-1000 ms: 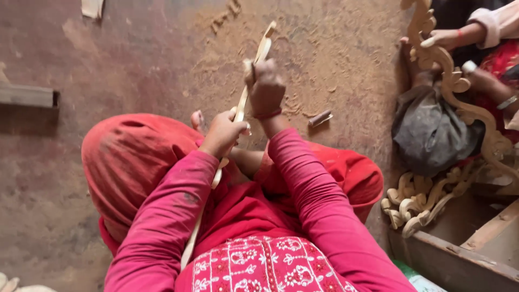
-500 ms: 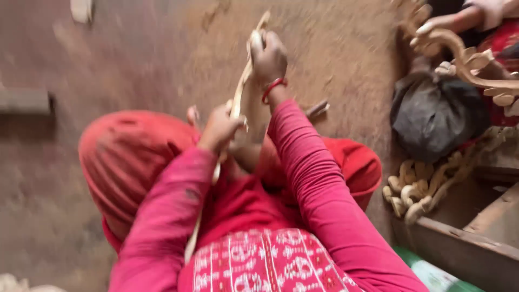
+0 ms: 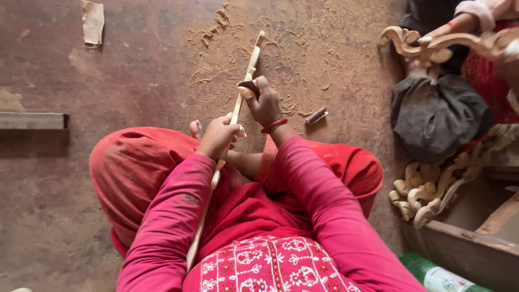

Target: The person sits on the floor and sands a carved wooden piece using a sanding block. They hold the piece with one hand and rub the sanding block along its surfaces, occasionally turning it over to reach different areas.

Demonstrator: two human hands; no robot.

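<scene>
The left hand (image 3: pixel 218 136) is closed around the middle of a long, pale wooden strip (image 3: pixel 246 75), which runs from the lap up over the floor (image 3: pixel 135 65) toward its far edge. The right hand (image 3: pixel 265 101), wearing a red bangle (image 3: pixel 274 126), grips a folded piece of sandpaper (image 3: pixel 247 88) pressed against the strip just above the left hand. Sawdust (image 3: pixel 303 43) covers the floor around the strip's far tip. A small brown roll (image 3: pixel 315 115) lies just right of the right hand. At the right edge, another person's hand (image 3: pixel 440 32) holds a carved scroll piece (image 3: pixel 416 46); more carved scrollwork (image 3: pixel 427 192) lies below. A paper scrap (image 3: pixel 92 21) sits at the far left corner.
</scene>
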